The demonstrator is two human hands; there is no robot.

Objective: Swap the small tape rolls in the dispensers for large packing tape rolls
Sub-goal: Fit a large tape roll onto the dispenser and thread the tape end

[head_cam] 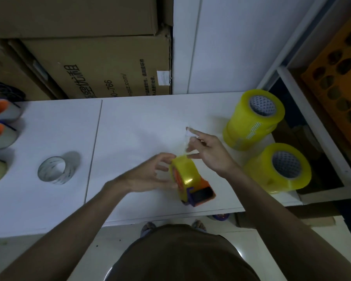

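Observation:
An orange and purple tape dispenser stands near the table's front edge with a large yellow packing tape roll mounted in it. My left hand curls its fingers round the left side of that roll. My right hand pinches the loose clear tape end and holds it up above the roll. A small, nearly spent clear tape roll lies on the table to the left.
Two stacks of large yellow tape rolls stand at the table's right end. Several orange dispensers with rolls line the left edge. Cardboard boxes rise behind the white table. An orange crate sits at far right.

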